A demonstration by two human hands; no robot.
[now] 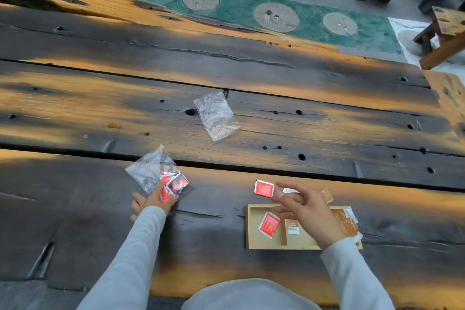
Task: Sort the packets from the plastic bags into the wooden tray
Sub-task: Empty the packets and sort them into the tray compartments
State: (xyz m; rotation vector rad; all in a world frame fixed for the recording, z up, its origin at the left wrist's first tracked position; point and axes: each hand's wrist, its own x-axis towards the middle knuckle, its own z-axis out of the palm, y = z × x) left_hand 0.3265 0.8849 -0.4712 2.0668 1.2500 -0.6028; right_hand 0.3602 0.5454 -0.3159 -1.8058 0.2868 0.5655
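Red packets (269,224), pale wooden tray (254,239)

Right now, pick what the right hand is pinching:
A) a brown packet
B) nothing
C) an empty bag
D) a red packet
D: the right hand pinches a red packet by its corner near the tray, while the left hand holds the bag.

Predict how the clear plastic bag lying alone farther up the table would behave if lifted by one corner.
The clear plastic bag would probably flop and droop, since its thin film is already creased and crumpled. It is likely very light, as nothing shows inside it, so a draught might shift it. The glossy film may slip between fingers.
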